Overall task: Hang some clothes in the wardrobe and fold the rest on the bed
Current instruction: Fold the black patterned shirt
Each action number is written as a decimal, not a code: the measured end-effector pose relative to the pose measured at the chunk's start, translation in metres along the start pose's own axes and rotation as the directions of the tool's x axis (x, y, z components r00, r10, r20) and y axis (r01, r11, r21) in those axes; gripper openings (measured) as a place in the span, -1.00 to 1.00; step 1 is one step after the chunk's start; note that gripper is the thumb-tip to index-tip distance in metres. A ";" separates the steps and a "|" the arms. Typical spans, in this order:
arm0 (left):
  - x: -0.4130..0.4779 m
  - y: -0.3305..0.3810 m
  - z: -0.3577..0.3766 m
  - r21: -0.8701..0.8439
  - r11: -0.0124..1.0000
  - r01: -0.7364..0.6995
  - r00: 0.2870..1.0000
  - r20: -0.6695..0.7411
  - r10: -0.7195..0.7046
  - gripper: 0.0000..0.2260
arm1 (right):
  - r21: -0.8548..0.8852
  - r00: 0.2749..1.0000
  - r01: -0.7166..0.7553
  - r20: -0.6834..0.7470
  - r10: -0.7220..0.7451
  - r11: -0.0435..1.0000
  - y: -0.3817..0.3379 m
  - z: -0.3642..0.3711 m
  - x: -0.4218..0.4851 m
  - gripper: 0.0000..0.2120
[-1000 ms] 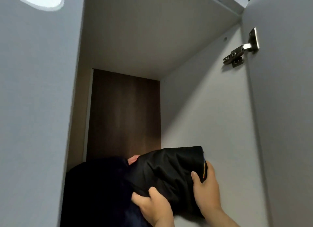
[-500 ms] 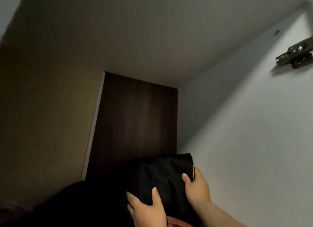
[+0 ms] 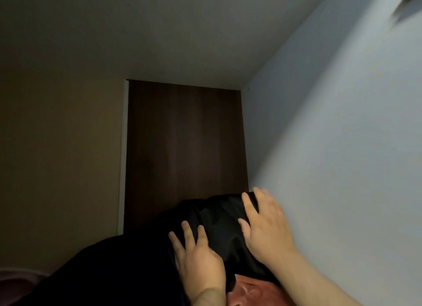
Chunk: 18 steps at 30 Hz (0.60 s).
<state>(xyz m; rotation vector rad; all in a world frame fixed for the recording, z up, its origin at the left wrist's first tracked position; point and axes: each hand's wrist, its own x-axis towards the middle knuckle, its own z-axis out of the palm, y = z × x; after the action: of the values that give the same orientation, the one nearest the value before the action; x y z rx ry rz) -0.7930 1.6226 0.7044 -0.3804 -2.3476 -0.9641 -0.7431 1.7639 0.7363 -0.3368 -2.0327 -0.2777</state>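
A folded black garment (image 3: 217, 219) lies on top of a pile inside the wardrobe compartment, against its right wall. My left hand (image 3: 196, 257) rests flat on the garment's near side with fingers straight and spread. My right hand (image 3: 265, 228) presses on its right end, fingers extended, close to the side wall. Under the black garment a reddish-orange piece of cloth (image 3: 251, 292) shows at the bottom edge. A darker garment (image 3: 109, 276) spreads to the left of it.
The dark brown back panel (image 3: 185, 150) stands behind the pile. A pale grey side wall (image 3: 331, 145) is on the right and a tan wall (image 3: 61, 157) on the left. The compartment ceiling (image 3: 159, 31) is above. A pinkish item (image 3: 16, 283) sits bottom left.
The camera has moved deeper into the compartment. Both hands let go of their grip on the black garment and now lie flat on it, which sits further in.
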 end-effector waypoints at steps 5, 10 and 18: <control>-0.002 -0.004 -0.003 -0.117 0.990 0.072 0.997 0.012 -0.071 -0.54 | 0.161 0.909 -0.098 0.416 0.023 0.982 0.009 0.014 -0.001 -0.24; -0.014 -0.015 0.006 -0.034 0.995 0.089 0.980 0.179 -0.082 -0.29 | 0.263 0.789 -0.291 0.610 0.075 0.920 0.005 0.029 -0.023 -0.38; -0.013 -0.015 0.013 0.001 0.994 0.105 0.968 0.230 -0.102 -0.34 | 0.268 0.772 -0.330 0.629 0.095 0.905 0.002 0.029 -0.031 -0.36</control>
<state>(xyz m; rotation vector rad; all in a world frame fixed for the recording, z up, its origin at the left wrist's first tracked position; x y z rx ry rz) -0.7944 1.6207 0.6806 -0.3953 -2.5945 -1.0298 -0.7527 1.7721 0.6960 -0.4625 -2.5848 0.4168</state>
